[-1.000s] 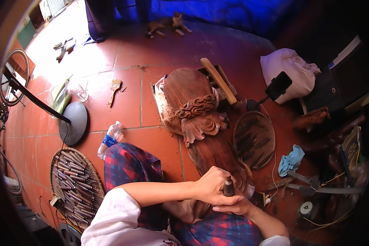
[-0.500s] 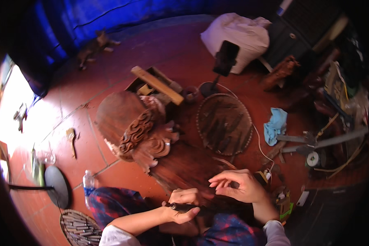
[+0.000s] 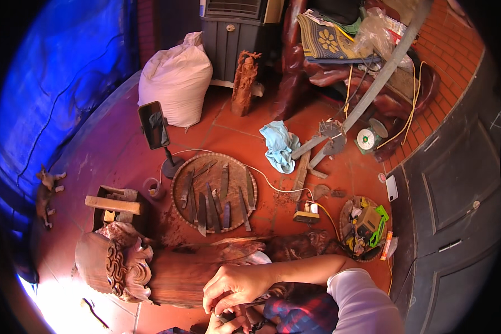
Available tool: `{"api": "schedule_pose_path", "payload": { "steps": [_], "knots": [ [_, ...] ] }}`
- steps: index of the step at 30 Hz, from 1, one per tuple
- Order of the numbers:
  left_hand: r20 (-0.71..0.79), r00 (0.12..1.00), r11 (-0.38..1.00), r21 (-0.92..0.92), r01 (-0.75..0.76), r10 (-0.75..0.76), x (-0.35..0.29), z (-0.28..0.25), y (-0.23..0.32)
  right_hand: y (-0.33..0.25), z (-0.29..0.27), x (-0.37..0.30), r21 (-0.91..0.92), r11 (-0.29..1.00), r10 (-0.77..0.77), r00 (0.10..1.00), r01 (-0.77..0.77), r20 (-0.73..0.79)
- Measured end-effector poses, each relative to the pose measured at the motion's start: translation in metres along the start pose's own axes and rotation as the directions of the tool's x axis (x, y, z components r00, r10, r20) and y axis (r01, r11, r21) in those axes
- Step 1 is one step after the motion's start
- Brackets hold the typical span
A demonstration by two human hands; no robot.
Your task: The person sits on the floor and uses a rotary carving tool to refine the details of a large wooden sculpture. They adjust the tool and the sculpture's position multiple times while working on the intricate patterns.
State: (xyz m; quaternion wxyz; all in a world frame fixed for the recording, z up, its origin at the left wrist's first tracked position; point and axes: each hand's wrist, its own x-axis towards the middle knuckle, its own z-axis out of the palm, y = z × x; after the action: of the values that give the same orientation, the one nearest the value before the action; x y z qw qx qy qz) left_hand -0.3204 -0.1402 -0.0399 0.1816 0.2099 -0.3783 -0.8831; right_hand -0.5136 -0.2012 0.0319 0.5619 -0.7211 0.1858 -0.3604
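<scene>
At the lower edge my left hand (image 3: 228,324) is closed around a small dark-handled tool (image 3: 226,318), only partly visible between the fingers. My right hand (image 3: 231,286) bends over it, fingertips pinched together at the left hand's fingers; whatever they grip is hidden. Both hands are in front of a large reddish-brown wood carving (image 3: 189,275) lying lengthwise across the floor. Its left end is rounded, next to a band of carved curls (image 3: 116,267). Checked cloth (image 3: 300,314) covers my legs beside the hands.
Beyond the carving lies a round woven tray (image 3: 242,165) holding several flat blades. A phone (image 3: 153,125) stands on a holder beside it. A wooden box (image 3: 97,217), a power socket (image 3: 307,216) with a cable and a basket of tools (image 3: 344,222) surround the carving. A cat (image 3: 45,195) lies far left.
My view has swung to the right. My right hand, earlier apart with loosely curved fingers, has come to my left hand and pinched there. The left hand still holds the dark-handled tool.
</scene>
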Motion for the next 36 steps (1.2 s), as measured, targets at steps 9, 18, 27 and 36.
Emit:
{"api": "schedule_pose_path", "payload": {
  "steps": [9,18,27,36],
  "knots": [
    [-0.162,0.958,0.941,0.205,0.269,-0.239,0.026,0.029,0.009,-0.011,-0.023,-0.051,-0.22,0.974,0.022,0.986,-0.059,-0.164],
    [-0.182,0.953,0.926,0.248,0.285,-0.244,0.034,0.048,-0.004,-0.002,-0.121,-0.092,-0.184,0.964,-0.08,0.451,-0.193,-0.889],
    [-0.298,0.952,0.965,0.219,0.142,-0.072,0.028,0.013,-0.03,0.066,-0.264,-0.251,-0.395,0.273,-0.623,0.151,-0.877,-0.767],
    [-0.309,0.947,0.938,0.292,0.184,-0.089,0.036,0.028,-0.013,0.045,-0.299,-0.266,-0.358,-0.007,-0.605,0.289,-0.934,-0.742]
  ]
}}
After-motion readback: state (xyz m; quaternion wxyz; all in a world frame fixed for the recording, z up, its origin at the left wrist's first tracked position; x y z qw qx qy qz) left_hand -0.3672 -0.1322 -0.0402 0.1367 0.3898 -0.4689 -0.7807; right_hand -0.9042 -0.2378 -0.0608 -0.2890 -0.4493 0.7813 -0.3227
